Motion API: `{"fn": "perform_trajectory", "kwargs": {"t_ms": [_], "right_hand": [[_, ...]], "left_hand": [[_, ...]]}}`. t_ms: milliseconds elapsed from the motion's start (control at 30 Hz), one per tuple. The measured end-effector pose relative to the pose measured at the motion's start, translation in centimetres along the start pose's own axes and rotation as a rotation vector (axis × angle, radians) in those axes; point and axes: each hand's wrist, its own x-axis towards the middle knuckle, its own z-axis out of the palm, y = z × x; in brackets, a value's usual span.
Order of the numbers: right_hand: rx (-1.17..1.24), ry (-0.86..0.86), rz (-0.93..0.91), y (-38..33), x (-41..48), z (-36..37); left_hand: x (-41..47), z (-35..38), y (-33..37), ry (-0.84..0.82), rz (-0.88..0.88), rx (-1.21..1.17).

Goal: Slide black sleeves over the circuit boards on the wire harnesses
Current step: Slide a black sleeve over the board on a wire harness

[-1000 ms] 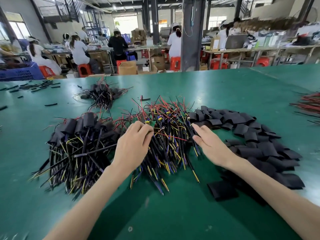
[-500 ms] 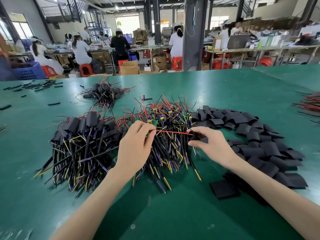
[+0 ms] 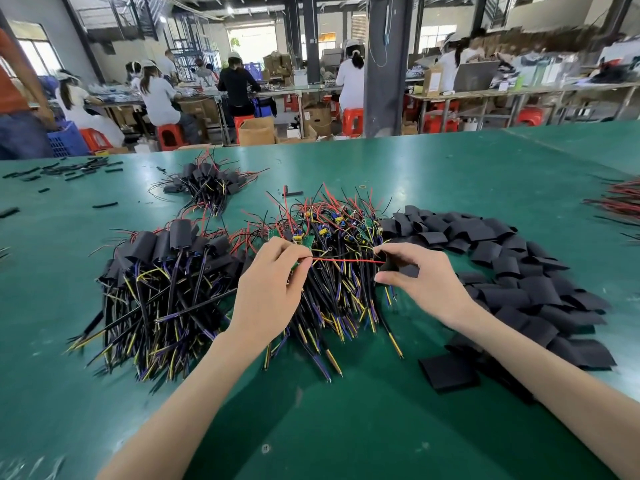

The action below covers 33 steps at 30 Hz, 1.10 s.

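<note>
Threading step. My left hand (image 3: 270, 289) pinches red wire (image 3: 346, 260) at board (image 3: 295, 266) (mostly hidden); my right hand (image 3: 422, 282) pinches sleeve (image 3: 389, 265) at wire's 3 o'clock end. Next: feed wire through, slide sleeve toward 9 o'clock over board.

Bare green table (image 3: 346, 427) is left open across the near middle and in the far right. The left is blocked by a heap of sleeved harnesses (image 3: 156, 289), the centre by unsleeved harnesses (image 3: 339, 299), the right by black sleeves (image 3: 519, 282). A red wire (image 3: 346, 260) is stretched taut above the centre heap.
</note>
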Motion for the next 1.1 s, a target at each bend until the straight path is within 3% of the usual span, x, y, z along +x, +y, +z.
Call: {"fn": "perform_trajectory", "kwargs": {"t_ms": [167, 300, 533, 733, 900, 1100], "right_hand": [[-0.429, 0.046, -0.255, -0.2, -0.3, 0.2], [-0.557, 0.077, -0.342, -0.5, -0.6, 0.6], [-0.510, -0.002, -0.448, -1.7, -1.5, 1.6], [-0.428, -0.087, -0.432, -2.4, -2.2, 2.4], [-0.442, -0.123, -0.464, -2.6, -2.0, 2.5], [-0.359, -0.112, -0.335, -1.9, -1.6, 1.8]], "left_hand": [[0.0, 0.1, 0.5, -0.116, 0.095, -0.047], [-0.2, 0.2, 1.1, -0.200, 0.148, -0.089], [-0.8, 1.0, 1.9, -0.383, 0.107, -0.200], [-0.7, 1.2, 2.0, -0.331, -0.036, -0.360], [-0.6, 1.0, 2.0, -0.387, -0.014, -0.322], [-0.5, 0.0, 1.1, -0.408, 0.073, -0.124]]}}
